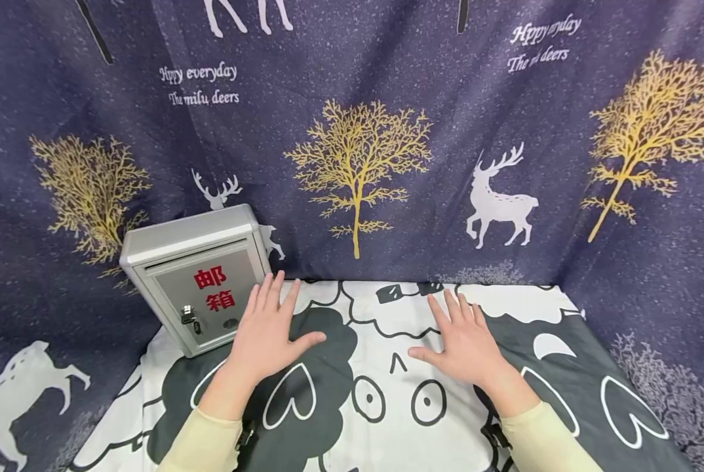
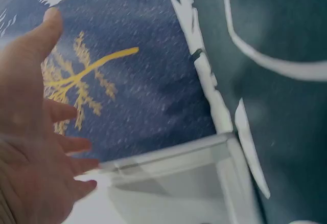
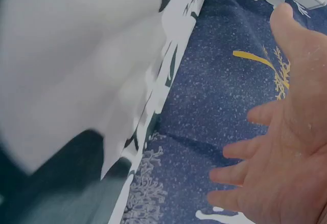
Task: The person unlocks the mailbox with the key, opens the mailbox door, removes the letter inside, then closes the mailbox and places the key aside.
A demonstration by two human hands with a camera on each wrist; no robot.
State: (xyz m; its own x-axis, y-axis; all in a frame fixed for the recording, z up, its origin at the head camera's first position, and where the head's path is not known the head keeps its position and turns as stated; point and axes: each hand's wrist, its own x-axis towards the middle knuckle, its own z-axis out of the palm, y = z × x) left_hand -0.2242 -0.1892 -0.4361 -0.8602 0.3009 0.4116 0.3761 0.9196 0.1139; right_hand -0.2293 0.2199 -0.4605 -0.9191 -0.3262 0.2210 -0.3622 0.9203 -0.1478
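A grey metal mailbox (image 1: 201, 278) with red characters on its door stands at the left of the cloth-covered surface. A small lock with a key (image 1: 190, 318) sits on the left side of that door. My left hand (image 1: 266, 334) is just right of the mailbox, fingers spread and straight, holding nothing; whether it touches the box cannot be told. In the left wrist view the mailbox (image 2: 168, 183) shows beyond the fingers. My right hand (image 1: 464, 341) is spread over the right half of the cloth, with nothing in it. Its palm faces the right wrist camera.
A black-and-white cartoon-patterned cloth (image 1: 387, 393) covers the surface. Behind it and along both sides hangs a dark blue curtain (image 1: 387, 249) printed with gold trees and white deer. The mailbox stands close to this curtain.
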